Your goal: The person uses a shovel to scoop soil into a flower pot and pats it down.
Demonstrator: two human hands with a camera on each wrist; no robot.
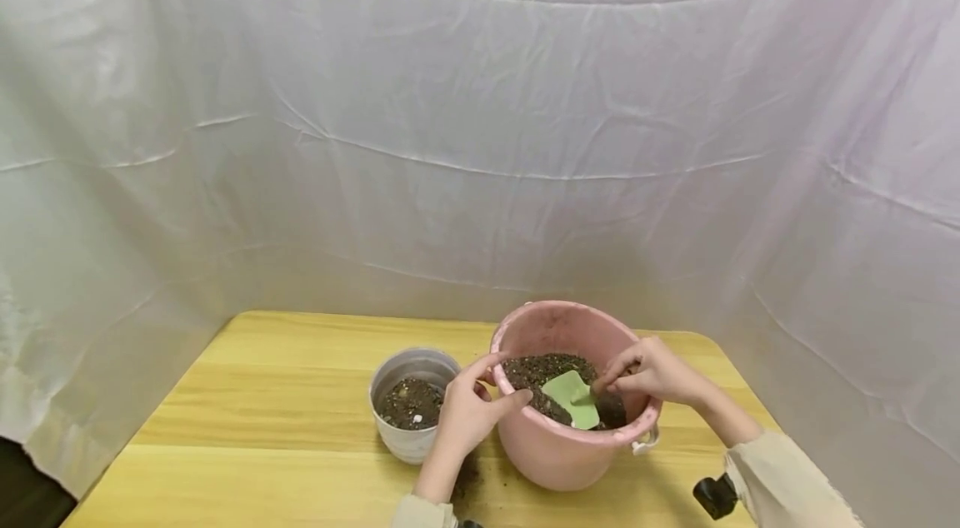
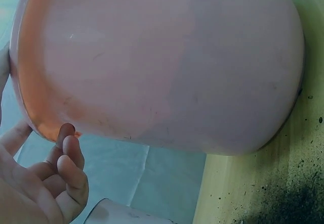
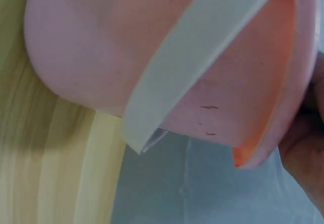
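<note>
Head view:
- As seen from above, pink bucket (image 1: 558,445): on the yellow wooden tabletop (image 1: 277,395), right of centre, upright, partly filled with dark soil (image 1: 540,370).
- Green scoop (image 1: 572,396): inside the bucket, blade lying on the soil, handle end under the right hand.
- Right hand (image 1: 654,374): over the bucket's right rim, fingers curled down round the scoop's handle; grip closed on it.
- Left hand (image 1: 468,411): at the bucket's left rim, thumb and fingers spread either side of the rim; grip loose, holding nothing firmly.
- Small white pot (image 1: 412,403): just left of the bucket, soil inside, partly behind the left hand.
- Spilled soil (image 1: 468,478): dark smear on the tabletop below the left wrist.
- White cloth backdrop (image 1: 480,136): hung behind and to both sides of the tabletop.

Left wrist view:
- Bucket wall (image 2: 167,62): fills most of the frame, seen from the side.
- Left-hand fingers (image 2: 68,168): loosely bent, tips at the bucket's rim edge, wrapped round nothing.
- White pot rim (image 2: 121,214): at the bottom edge.
- Soil crumbs (image 2: 288,204): scattered on the tabletop beside the bucket base.

Right wrist view:
- Bucket (image 3: 101,47): outer wall close up, with its white handle band (image 3: 202,57) crossing diagonally.
- Right hand (image 3: 306,153): only a blurred edge at the right; grip not readable here.
</note>
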